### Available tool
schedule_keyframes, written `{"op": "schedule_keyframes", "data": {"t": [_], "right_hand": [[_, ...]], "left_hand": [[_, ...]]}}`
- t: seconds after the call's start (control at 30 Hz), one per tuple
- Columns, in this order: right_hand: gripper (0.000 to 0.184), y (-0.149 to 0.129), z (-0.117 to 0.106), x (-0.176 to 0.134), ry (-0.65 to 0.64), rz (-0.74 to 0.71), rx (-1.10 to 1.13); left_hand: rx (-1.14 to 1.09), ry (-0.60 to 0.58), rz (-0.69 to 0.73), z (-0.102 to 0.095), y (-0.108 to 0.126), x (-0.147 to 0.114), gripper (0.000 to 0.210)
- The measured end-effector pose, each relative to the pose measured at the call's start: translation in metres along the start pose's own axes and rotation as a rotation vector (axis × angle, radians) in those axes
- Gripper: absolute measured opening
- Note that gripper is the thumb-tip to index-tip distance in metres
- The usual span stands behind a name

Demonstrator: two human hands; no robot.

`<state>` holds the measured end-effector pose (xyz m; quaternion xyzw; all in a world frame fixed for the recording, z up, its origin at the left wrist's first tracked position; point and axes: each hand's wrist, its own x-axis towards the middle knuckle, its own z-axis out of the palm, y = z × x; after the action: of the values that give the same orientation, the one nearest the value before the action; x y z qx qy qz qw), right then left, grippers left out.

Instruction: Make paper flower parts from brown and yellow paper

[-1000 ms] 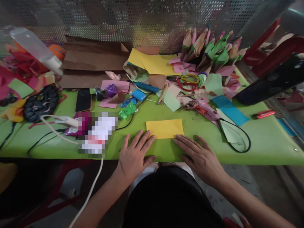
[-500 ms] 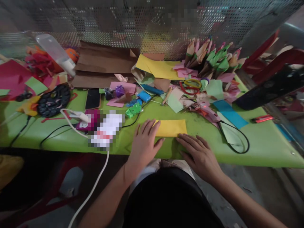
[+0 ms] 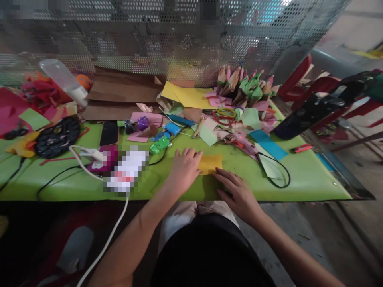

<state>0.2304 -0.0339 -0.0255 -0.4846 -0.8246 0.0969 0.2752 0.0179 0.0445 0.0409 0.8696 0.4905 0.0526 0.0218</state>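
Item 1: yellow paper slip (image 3: 213, 162). Lies flat on the green bench (image 3: 314, 181), near its front edge; serves as the landmark for the entries below.

Item 2: left grip (image 3: 186, 169), a bare hand. Set over the left end of the slip, fingers bent and close together, thumb at the near side; whether it pinches the paper cannot be told.

Item 3: right grip (image 3: 236, 191), a bare hand. Palm down, fingers loosely extended and thumb apart, closed on nothing; fingertips at the near right corner of the slip.

Item 4: green shiny wrapped piece (image 3: 160, 144). Left of the slip and a little beyond it.

Item 5: white-faced device (image 3: 128, 169), blurred over. Left of the slip, past the left grip; white cable (image 3: 115, 229) trailing from it.

Item 6: pink glue gun (image 3: 247, 146), black lead looped. Right of the slip and beyond it.

Item 7: blue paper strip (image 3: 269, 144). Farther right of the slip than the glue gun.

Item 8: bundle of paper cones (image 3: 249, 85), pink, green and brown. Well beyond the slip, toward its right.

Item 9: brown paper sheets (image 3: 122, 85). Well beyond the slip, toward its left.
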Motion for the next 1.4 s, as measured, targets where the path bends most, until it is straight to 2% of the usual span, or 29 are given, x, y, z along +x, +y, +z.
{"op": "schedule_keyframes", "data": {"t": [0.1,0.17,0.27,0.37,0.5,0.67,0.73,0.87,0.93,0.97,1.07,1.13,1.27,1.4], "right_hand": [[0.047,0.003,-0.007,0.003,0.053,0.057,0.085],[0.050,0.006,-0.013,0.007,0.145,0.113,0.140],[0.059,0.015,-0.023,0.017,0.272,0.212,0.226],[0.062,0.021,-0.028,0.030,0.252,0.281,0.396],[0.030,0.017,-0.026,0.046,0.147,0.405,0.556],[0.038,0.003,-0.017,0.056,0.240,0.530,0.612],[0.037,-0.001,-0.013,0.057,0.283,0.537,0.625],[0.027,-0.004,-0.007,0.054,0.353,0.505,0.583],[0.015,-0.003,-0.008,0.049,0.312,0.466,0.620],[0.016,-0.002,-0.011,0.046,0.269,0.439,0.652],[0.061,0.005,-0.025,0.038,0.132,0.345,0.677],[0.079,0.011,-0.036,0.035,0.072,0.261,0.577],[0.072,0.022,-0.044,0.036,0.071,0.078,0.290],[0.063,0.032,-0.033,0.040,0.111,0.007,0.191]], "left_hand": [[-0.034,0.053,0.003,0.004,-0.003,0.001,0.021],[-0.086,0.100,0.009,0.007,-0.004,0.000,0.010],[-0.191,0.180,0.028,0.008,-0.007,-0.004,0.011],[-0.288,0.241,0.046,0.006,-0.012,-0.007,0.009],[-0.359,0.306,0.115,0.003,-0.017,-0.009,0.013],[-0.218,0.498,0.164,0.000,-0.011,-0.016,0.031],[-0.153,0.530,0.146,-0.001,-0.005,-0.020,0.034],[-0.102,0.478,0.102,0.001,0.004,-0.026,0.032],[-0.119,0.457,0.109,0.004,0.005,-0.028,0.030],[-0.135,0.456,0.116,0.005,0.003,-0.029,0.031],[-0.201,0.497,0.137,0.010,-0.004,-0.034,0.032],[-0.267,0.549,0.160,0.014,-0.009,-0.038,0.031],[-0.422,0.626,0.227,0.019,-0.016,-0.046,0.028],[-0.553,0.553,0.268,0.021,-0.018,-0.051,0.027]]}}
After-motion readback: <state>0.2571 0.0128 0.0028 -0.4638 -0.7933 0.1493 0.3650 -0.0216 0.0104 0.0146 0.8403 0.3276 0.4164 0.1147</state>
